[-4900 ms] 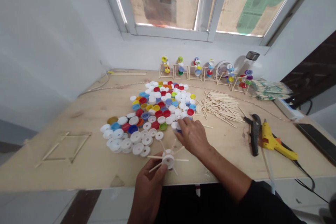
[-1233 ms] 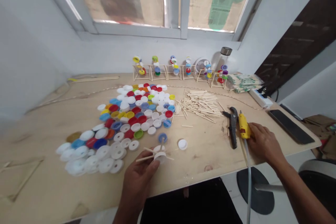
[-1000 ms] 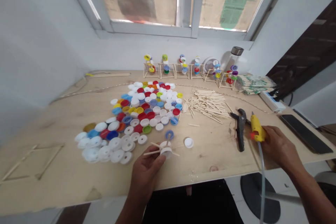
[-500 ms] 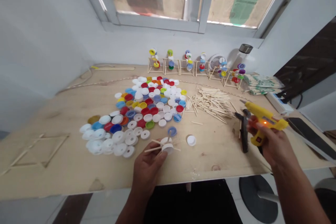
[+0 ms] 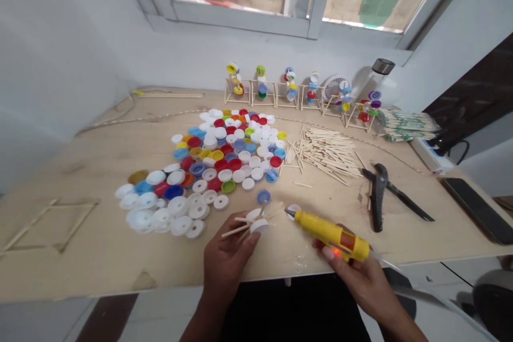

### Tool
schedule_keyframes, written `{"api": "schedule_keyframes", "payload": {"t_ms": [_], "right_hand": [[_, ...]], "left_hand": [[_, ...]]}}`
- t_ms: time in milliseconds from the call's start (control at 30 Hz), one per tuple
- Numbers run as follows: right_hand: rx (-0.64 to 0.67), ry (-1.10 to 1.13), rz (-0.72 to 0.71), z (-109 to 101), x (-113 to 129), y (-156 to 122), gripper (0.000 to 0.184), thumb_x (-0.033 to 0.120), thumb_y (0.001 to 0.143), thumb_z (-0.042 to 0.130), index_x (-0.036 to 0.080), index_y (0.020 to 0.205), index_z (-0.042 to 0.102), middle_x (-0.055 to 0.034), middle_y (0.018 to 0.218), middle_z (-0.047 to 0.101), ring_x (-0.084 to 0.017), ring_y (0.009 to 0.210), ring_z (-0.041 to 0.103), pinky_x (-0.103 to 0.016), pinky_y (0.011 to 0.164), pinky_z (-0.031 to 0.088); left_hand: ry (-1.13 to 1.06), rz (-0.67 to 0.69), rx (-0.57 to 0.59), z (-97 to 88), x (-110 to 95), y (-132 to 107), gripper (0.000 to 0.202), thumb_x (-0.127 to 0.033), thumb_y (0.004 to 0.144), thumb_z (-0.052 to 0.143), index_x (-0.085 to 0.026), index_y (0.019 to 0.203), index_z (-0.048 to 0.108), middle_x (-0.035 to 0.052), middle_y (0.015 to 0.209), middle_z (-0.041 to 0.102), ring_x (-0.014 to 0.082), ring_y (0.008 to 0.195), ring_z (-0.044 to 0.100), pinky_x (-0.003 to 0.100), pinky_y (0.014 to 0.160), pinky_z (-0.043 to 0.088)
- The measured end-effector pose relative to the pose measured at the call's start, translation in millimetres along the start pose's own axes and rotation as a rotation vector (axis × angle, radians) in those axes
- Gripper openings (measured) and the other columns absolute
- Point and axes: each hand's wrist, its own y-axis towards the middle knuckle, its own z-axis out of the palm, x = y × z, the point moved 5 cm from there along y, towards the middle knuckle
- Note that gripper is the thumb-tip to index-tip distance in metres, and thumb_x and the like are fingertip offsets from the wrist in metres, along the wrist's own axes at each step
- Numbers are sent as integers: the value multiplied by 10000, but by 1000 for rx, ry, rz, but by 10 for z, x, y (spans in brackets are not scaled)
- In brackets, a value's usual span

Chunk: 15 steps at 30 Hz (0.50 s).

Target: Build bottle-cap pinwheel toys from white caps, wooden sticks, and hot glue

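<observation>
Between its fingers and thumb, my left hand (image 5: 230, 246) grips a small assembly of white bottle caps and wooden sticks (image 5: 258, 224) near the table's front edge. Its sticks point out to several sides. My right hand (image 5: 355, 272) is wrapped round a yellow hot glue gun (image 5: 331, 230), whose red light glows. The gun's nozzle points left toward the assembly, a short gap away. Behind the nozzle a white cap (image 5: 294, 211) on the table is partly covered. A blue cap (image 5: 263, 196) lies just beyond the assembly.
Many loose bottle caps (image 5: 216, 175) spread across the left middle. Cut sticks (image 5: 326, 152) are piled at centre right. Black-handled pliers or cutters (image 5: 379, 197) and a phone (image 5: 476, 208) lie at right. Stick frames with coloured caps (image 5: 290, 93) line the back. A stick square (image 5: 52, 227) lies left.
My right hand has brought the glue gun left, from above the black tool to near the assembly. My left hand keeps its grip in nearly the same place.
</observation>
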Motion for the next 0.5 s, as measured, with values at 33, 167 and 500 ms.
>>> {"api": "schedule_keyframes", "payload": {"t_ms": [33,167,500], "right_hand": [[-14,-41,-3,3,-3,0,256,409,858,575,192,965,659,-68,937,672,-216,885,643,-295,749,536],[-11,-172,-22,31,45,0,256,419,870,543,192,890,659,-50,841,664,-194,776,636,-258,640,526],[-91,-297,-120,95,72,16,237,397,865,536,185,775,594,1,680,573,-135,617,543,-218,528,442]], "left_hand": [[14,7,-2,2,-13,-2,306,-345,649,764,-186,894,676,48,951,700,216,934,661,295,843,528],[68,31,-6,2,-43,-11,302,-338,656,757,-185,904,676,49,956,694,222,931,659,312,858,525],[180,42,15,-2,-50,-9,328,-367,665,738,-185,929,665,46,930,695,223,906,657,325,855,522]]}}
